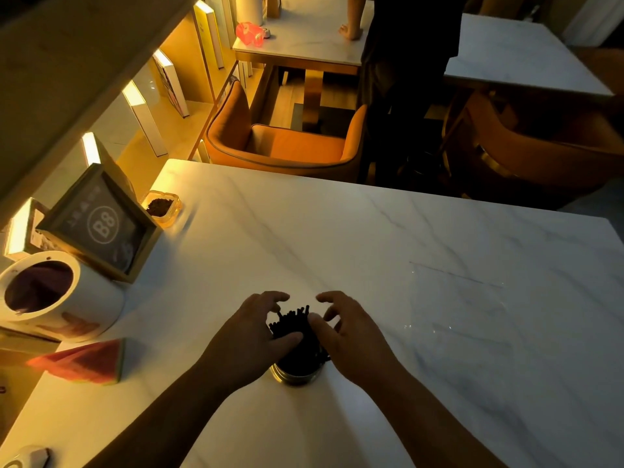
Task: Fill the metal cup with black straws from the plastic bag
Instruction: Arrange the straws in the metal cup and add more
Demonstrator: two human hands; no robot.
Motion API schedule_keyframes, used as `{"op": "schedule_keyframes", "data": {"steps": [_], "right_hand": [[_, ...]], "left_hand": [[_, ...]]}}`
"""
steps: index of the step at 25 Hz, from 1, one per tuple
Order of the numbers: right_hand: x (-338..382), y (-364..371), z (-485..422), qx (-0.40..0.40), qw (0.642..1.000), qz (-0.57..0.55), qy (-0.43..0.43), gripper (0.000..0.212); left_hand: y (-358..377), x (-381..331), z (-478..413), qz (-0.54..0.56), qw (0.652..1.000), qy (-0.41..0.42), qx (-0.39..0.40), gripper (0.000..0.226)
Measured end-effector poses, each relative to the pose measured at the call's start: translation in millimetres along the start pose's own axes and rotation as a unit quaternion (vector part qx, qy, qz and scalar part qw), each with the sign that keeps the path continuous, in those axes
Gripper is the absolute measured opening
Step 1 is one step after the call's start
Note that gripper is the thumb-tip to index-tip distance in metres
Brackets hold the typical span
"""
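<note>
Left hand (pixel 250 336) curls round the black straws (pixel 295 324) standing in the metal cup (pixel 295 377); right hand (pixel 353 336), fingers loose, touches them opposite with its thumb.

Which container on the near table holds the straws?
The metal cup between the left hand and right hand, bristling with black straws; the white canister and the glass dish at the left edge hold none.
</note>
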State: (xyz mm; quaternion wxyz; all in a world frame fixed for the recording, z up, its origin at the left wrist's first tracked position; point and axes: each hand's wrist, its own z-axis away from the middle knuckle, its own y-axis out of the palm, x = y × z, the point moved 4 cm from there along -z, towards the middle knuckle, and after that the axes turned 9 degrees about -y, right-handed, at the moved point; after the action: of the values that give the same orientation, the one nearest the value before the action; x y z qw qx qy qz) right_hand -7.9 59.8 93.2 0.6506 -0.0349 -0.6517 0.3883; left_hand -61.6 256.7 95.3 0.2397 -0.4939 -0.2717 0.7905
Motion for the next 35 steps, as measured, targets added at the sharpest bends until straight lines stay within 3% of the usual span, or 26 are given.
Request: {"op": "schedule_keyframes", "data": {"steps": [3,6,8,13,18,20,25,27,32,35], "right_hand": [[-13.4,-1.8,19.1,-0.038,0.999,0.011,0.015,0.070],[-26.2,4.0,37.8,-0.013,0.999,0.043,0.031,0.088],[-30.9,12.4,43.4,0.032,0.996,0.070,0.038,0.091],[-31.8,23.1,23.5,0.016,0.998,0.047,0.029,0.052],[-19.4,19.1,-3.9,0.051,0.998,0.033,-0.002,0.019],[-16.1,9.1,-12.1,0.067,0.997,0.039,-0.007,0.020],[-22.3,-1.2,-10.9,0.054,0.995,0.078,0.017,0.071],[-23.9,7.6,-8.6,0.047,0.997,0.064,0.014,0.068],[-15.4,15.7,-19.5,0.060,0.995,0.061,-0.041,0.021],[-14.4,6.7,-20.2,0.064,0.996,0.047,-0.035,0.028]], "left_hand": [[4.6,22.1,9.3,0.082,0.996,-0.025,0.002,0.102],[16.0,35.5,14.8,0.018,0.999,-0.026,0.025,0.122],[23.3,35.1,11.8,-0.033,0.999,-0.018,0.016,0.114],[22.8,17.5,-2.8,-0.034,0.997,0.024,-0.061,0.052],[17.6,-3.0,-14.1,-0.052,0.998,0.025,-0.022,0.024],[8.8,-0.8,-17.1,-0.025,1.000,0.012,0.009,0.026],[7.7,19.2,-9.8,-0.040,0.998,-0.035,0.025,0.088],[17.4,20.7,-7.5,-0.051,0.998,-0.030,0.013,0.084],[15.0,3.8,-13.7,-0.032,0.999,0.026,-0.030,0.026],[4.0,2.9,-14.3,-0.004,1.000,0.004,0.014,0.038]]}}
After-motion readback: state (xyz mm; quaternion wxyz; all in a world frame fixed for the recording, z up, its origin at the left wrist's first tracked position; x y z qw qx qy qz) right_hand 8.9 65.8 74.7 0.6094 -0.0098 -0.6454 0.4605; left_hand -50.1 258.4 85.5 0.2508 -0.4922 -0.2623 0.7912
